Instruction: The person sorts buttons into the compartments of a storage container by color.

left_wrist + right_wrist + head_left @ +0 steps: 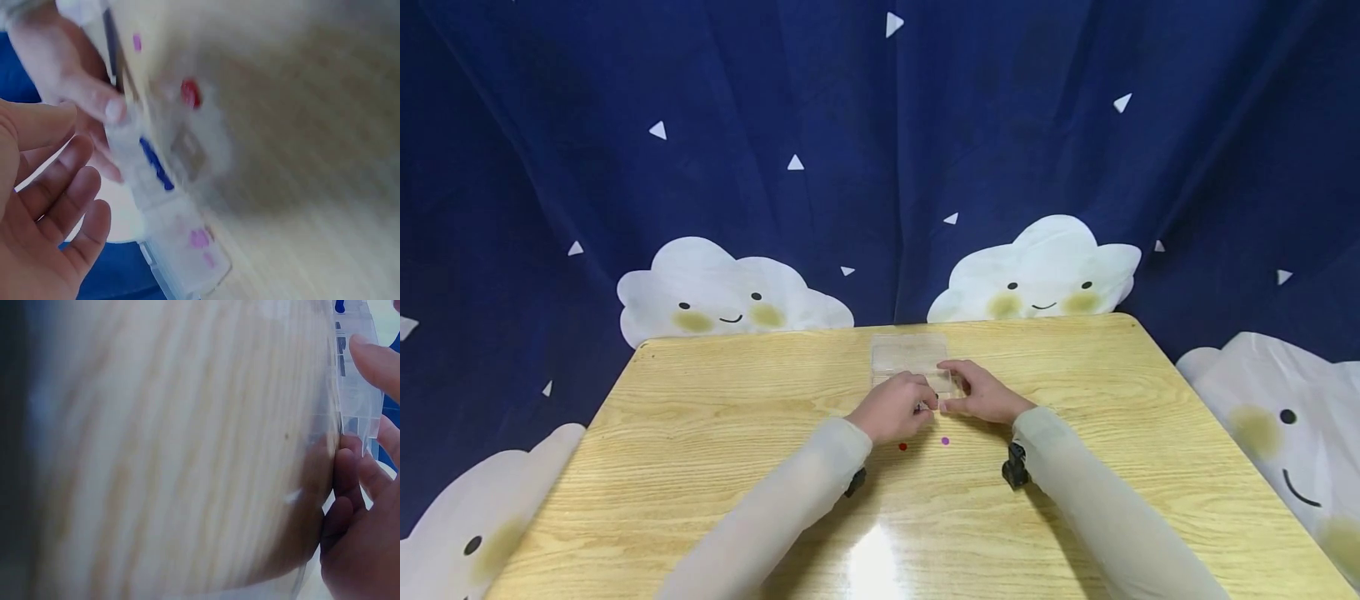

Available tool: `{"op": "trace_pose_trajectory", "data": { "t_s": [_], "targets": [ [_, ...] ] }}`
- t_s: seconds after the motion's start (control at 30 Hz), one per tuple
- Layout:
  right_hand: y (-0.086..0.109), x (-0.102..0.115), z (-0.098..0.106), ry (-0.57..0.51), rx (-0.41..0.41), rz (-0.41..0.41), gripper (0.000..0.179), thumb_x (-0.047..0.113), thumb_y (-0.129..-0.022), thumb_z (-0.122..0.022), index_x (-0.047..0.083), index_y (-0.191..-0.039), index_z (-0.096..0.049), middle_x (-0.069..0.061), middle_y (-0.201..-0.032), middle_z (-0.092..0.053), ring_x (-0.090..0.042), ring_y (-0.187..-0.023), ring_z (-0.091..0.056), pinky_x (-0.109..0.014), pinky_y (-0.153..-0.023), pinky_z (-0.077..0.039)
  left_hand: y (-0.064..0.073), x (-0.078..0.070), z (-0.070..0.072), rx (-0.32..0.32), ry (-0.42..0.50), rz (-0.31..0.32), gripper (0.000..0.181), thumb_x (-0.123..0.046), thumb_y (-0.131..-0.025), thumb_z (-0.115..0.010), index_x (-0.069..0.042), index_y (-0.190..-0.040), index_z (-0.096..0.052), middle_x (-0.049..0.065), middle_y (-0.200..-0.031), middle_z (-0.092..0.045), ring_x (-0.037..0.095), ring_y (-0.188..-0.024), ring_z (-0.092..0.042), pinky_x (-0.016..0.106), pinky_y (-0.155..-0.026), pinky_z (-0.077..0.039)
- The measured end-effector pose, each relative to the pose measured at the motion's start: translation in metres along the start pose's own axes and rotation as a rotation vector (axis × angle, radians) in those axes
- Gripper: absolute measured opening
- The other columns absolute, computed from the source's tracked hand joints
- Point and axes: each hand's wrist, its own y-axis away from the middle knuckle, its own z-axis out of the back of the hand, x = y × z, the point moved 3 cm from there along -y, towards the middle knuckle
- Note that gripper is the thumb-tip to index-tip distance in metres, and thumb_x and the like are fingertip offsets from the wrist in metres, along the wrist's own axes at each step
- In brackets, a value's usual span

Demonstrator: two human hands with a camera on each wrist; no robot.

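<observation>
A clear plastic compartment box (912,382) lies with its lid (910,350) raised at the back of the table. My right hand (987,397) grips its right end, thumb in front and fingers behind. My left hand (897,407) hovers by the box's front, fingers loosely bent; nothing shows between them, though the index fingertip is hidden behind the thumb. Inside the compartments are small blue pieces (156,164) and pink pieces (200,239). A red piece (902,447) and a purple piece (945,441) lie on the tabletop in front.
The wooden table (715,433) reaches wide on both sides, its back edge meeting a dark blue curtain (820,100) with cloud prints. Black wrist straps (1015,467) sit under the sleeves. Bright glare falls on the near tabletop.
</observation>
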Motion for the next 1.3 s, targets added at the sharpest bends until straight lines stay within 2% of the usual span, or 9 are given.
{"op": "trace_pose_trajectory", "data": {
  "t_s": [0.2,0.33,0.43,0.7,1.0,1.3],
  "targets": [
    [0.000,0.001,0.001,0.012,-0.019,0.018,0.069,0.021,-0.087,-0.075,0.004,-0.146,-0.043,-0.011,-0.098,-0.049,-0.020,-0.087,-0.043,-0.031,-0.075,-0.036,0.005,-0.013,-0.013,0.013,-0.075,-0.119,0.007,-0.020,-0.090,-0.072,-0.019,-0.095,-0.077,-0.008,-0.096,-0.072,0.010,-0.094,-0.064,0.021,-0.087,-0.053],
    [0.001,0.002,0.001,0.008,-0.019,0.030,0.068,0.019,-0.087,-0.075,0.003,-0.145,-0.043,-0.013,-0.096,-0.049,-0.021,-0.086,-0.043,-0.031,-0.075,-0.036,0.003,-0.018,-0.022,0.033,-0.100,-0.155,0.004,-0.022,-0.090,-0.072,-0.021,-0.089,-0.076,-0.011,-0.093,-0.072,0.007,-0.092,-0.064,0.019,-0.089,-0.052],
    [0.001,0.002,0.001,0.009,-0.021,0.041,0.068,0.019,-0.087,-0.075,0.002,-0.145,-0.043,-0.013,-0.095,-0.049,-0.021,-0.084,-0.043,-0.031,-0.074,-0.036,0.002,-0.020,-0.026,0.054,-0.109,-0.151,0.005,-0.021,-0.089,-0.072,-0.021,-0.089,-0.077,-0.011,-0.094,-0.072,0.006,-0.092,-0.066,0.021,-0.095,-0.051],
    [0.002,0.001,0.001,0.018,-0.012,0.044,0.068,0.019,-0.088,-0.074,0.003,-0.147,-0.042,-0.013,-0.105,-0.051,-0.021,-0.088,-0.043,-0.033,-0.079,-0.037,0.000,-0.022,-0.031,0.104,-0.119,-0.098,0.006,-0.019,-0.088,-0.073,-0.021,-0.091,-0.078,-0.010,-0.099,-0.073,0.006,-0.093,-0.066,0.018,-0.089,-0.052],
    [0.000,-0.001,0.000,0.014,-0.020,0.049,0.068,0.018,-0.087,-0.075,0.003,-0.146,-0.043,-0.013,-0.107,-0.051,-0.021,-0.090,-0.043,-0.034,-0.081,-0.036,-0.002,-0.023,-0.034,0.107,-0.122,-0.085,0.007,-0.018,-0.088,-0.072,-0.020,-0.092,-0.078,-0.008,-0.103,-0.073,0.007,-0.097,-0.067,0.021,-0.095,-0.052],
    [0.000,-0.001,0.000,0.020,-0.019,0.035,0.069,0.019,-0.088,-0.074,0.004,-0.147,-0.043,-0.011,-0.109,-0.051,-0.021,-0.092,-0.044,-0.034,-0.082,-0.037,-0.001,-0.022,-0.036,0.078,-0.126,-0.071,0.008,-0.016,-0.087,-0.071,-0.021,-0.089,-0.077,-0.008,-0.100,-0.073,0.007,-0.093,-0.068,0.023,-0.092,-0.053]
  ]
}}
